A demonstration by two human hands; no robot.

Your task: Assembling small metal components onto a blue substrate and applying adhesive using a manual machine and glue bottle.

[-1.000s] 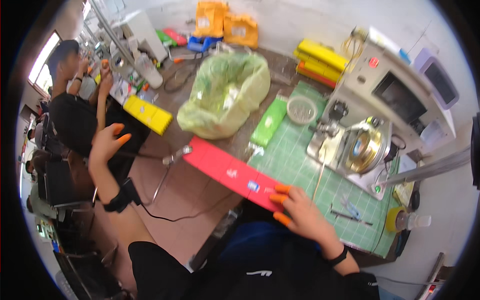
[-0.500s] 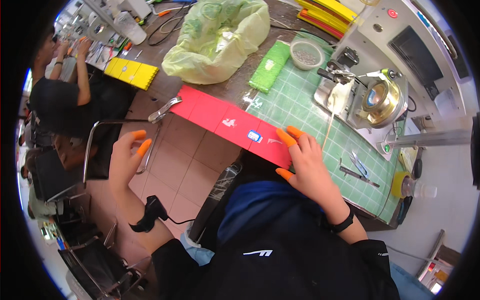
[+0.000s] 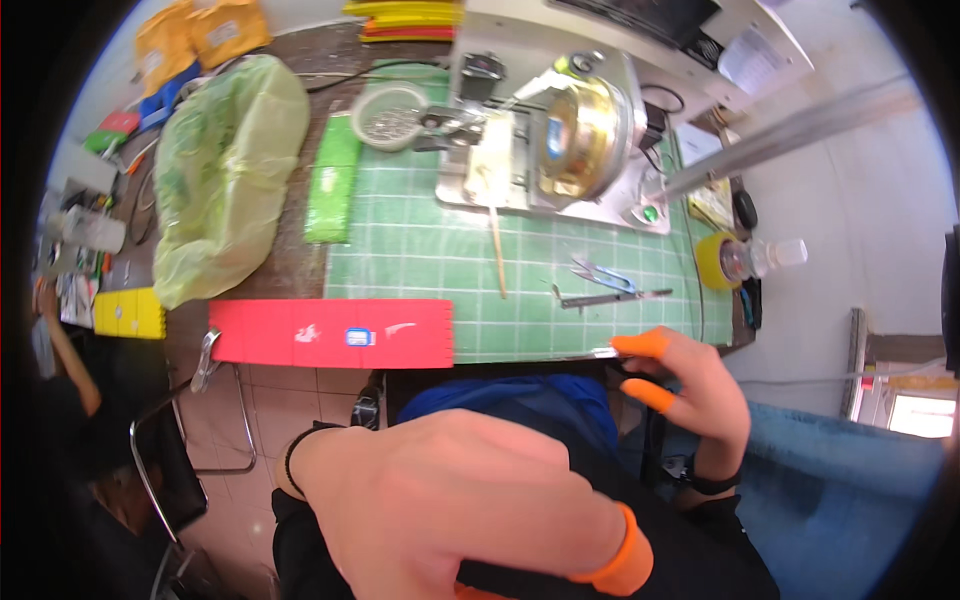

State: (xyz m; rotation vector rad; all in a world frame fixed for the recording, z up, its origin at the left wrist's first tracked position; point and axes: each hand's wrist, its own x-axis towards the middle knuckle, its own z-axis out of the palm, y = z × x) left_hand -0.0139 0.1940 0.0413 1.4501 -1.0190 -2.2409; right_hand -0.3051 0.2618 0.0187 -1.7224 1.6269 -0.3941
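My left hand (image 3: 430, 490) looms large and close in the foreground, its back upward. One finger in an orange finger cot points right; a second orange tip shows at the bottom edge. Nothing held is visible, though the palm side is hidden. At the table's front edge on the right is my right hand (image 3: 700, 385), thumb and index finger in orange cots with a gap between them. The index tip is beside a small whitish spot on the edge. Beyond it on the green gridded mat (image 3: 420, 270) lie blue-handled snips (image 3: 605, 275) and a thin grey metal tool (image 3: 610, 298).
A red strip (image 3: 270, 330) lies along the front edge, with a metal clamp (image 3: 205, 360) at its left end. Behind are a bag-lined bin (image 3: 230, 180), a green packet (image 3: 333, 190), a bowl of small pieces (image 3: 390, 115) and a machine with a gold drum (image 3: 580, 140).
The view has swung to the right. My left hand has come up close to the view, over my lap. My right hand has left the red strip and is farther right along the table edge.
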